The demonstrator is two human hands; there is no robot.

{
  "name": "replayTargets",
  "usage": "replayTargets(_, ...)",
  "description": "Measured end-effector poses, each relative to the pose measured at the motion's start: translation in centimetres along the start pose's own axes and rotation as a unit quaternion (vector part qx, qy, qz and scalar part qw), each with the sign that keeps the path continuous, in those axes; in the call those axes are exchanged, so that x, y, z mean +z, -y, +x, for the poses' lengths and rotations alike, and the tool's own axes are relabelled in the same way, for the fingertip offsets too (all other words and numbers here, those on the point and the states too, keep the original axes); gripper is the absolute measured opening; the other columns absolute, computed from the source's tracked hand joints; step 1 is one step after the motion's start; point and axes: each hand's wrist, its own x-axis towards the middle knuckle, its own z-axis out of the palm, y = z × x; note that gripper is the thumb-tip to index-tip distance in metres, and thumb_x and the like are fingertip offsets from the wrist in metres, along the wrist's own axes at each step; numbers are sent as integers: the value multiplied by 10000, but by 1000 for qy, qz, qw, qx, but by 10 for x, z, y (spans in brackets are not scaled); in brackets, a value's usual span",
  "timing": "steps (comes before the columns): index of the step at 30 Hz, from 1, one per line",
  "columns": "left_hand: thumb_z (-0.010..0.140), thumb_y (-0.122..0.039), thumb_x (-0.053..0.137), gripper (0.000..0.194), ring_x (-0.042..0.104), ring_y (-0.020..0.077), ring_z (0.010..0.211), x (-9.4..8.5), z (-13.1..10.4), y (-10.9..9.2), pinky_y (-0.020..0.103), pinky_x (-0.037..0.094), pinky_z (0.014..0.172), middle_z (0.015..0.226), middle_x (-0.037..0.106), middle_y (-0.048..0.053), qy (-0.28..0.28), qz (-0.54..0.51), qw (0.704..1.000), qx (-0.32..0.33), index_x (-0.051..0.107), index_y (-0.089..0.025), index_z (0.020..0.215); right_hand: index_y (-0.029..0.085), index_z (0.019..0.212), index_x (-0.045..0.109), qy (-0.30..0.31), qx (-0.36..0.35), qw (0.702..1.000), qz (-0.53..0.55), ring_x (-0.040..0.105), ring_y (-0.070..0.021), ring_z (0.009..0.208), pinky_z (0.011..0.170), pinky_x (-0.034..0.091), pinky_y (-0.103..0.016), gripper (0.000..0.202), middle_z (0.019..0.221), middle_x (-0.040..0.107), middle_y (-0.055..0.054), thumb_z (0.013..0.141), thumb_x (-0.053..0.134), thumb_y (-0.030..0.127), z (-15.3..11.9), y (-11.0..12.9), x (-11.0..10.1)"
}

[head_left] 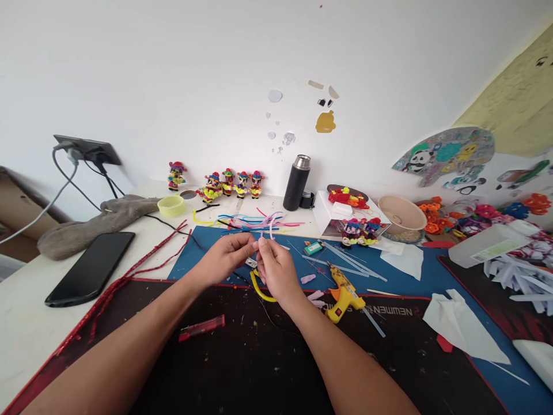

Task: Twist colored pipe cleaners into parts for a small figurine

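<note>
Over the middle of the blue mat, my left hand [228, 256] and my right hand [276, 271] meet at their fingertips. Both pinch a thin lilac pipe cleaner [272, 226], whose free end curves up above my right thumb. My fingers cover the rest of it. Beneath my right hand lies a bent yellow strip [259, 290]. Small lilac pieces [308, 279] lie to the right of that hand. Farther right rests a yellow hot glue gun [345, 297] with a clear glue stick [374, 323] poking out of its back.
Loose coloured pipe cleaners [259, 222] lie behind my hands, near several small figures [211, 187] and a black thermos [296, 183]. A green box [313, 248] and clear glue sticks [354, 262] are right. Left are red stems [147, 253] and a phone [90, 270]. A red utility knife [202, 328] lies in front.
</note>
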Motion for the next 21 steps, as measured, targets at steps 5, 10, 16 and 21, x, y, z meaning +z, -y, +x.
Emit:
replayTargets(5,924,-679,621,531,312,100,542,0,0,-1,224,251,492,597,377,-63,5,-16,1000,-12,515,-192,741,242,717,522,-2,-5,1000,-16,388,-142,462,454,315,-266,593,503,407,51,961,511,783,0,-2,-1)
replayTargets(10,924,-684,620,540,282,95,535,0,-1,-1,231,231,496,599,340,-68,11,-43,999,-13,484,-199,727,243,713,527,-5,-11,1000,-28,398,-153,497,476,307,-275,570,534,419,37,981,510,746,0,-3,-2)
replayTargets(16,898,-661,680,535,241,83,519,1,-1,-1,234,192,490,591,301,-75,19,-97,995,-22,484,-197,716,247,691,487,5,-15,1000,-22,388,-151,489,463,310,-274,595,523,404,37,975,497,769,-3,4,0)
replayTargets(21,863,-665,708,555,195,70,491,3,-1,1,234,178,473,586,270,-84,27,-151,988,-22,454,-203,690,245,692,479,10,-17,1000,5,384,-136,461,451,323,-269,595,518,404,44,976,506,768,-6,7,1)
